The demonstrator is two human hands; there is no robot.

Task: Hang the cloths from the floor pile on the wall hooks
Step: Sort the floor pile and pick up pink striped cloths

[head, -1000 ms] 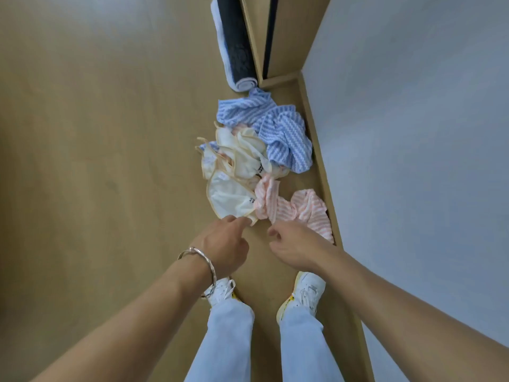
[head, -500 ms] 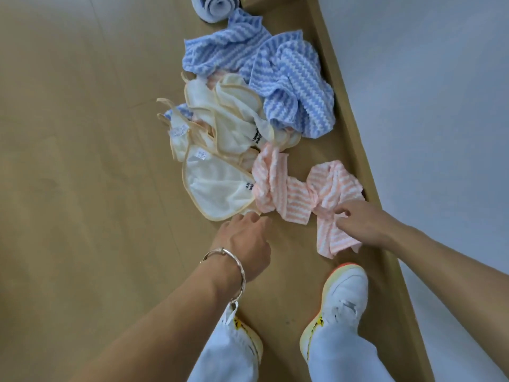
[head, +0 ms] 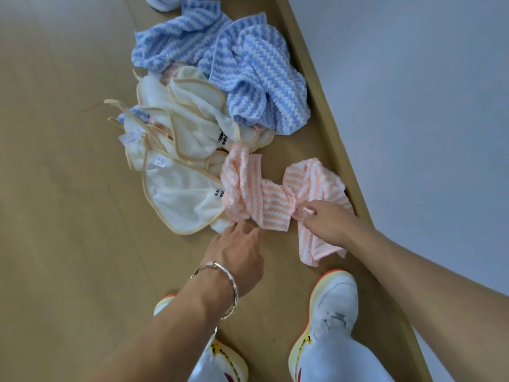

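Pickup is beginning: my right hand (head: 325, 221) is pinching the pink striped cloth (head: 253, 194) lying on the floor (head: 68, 216) just ahead of my left hand (head: 237, 252), which is hovering relaxed and empty; next, I am judging, comes lifting it free of the pile (head: 192, 119) beyond.

We see a blue cloth (head: 256, 78) with white zigzag stripes at upper centre, white cloths (head: 181, 199) edged in pale yellow at centre left, and a pink cloth (head: 256, 194) with white wavy stripes beside them. The floor (head: 55, 216) is tan wood grain, the wall (head: 413, 106) pale blue-grey, the bracelet (head: 231, 282) silver, and the shoe (head: 336, 299) white with an orange-yellow sole.
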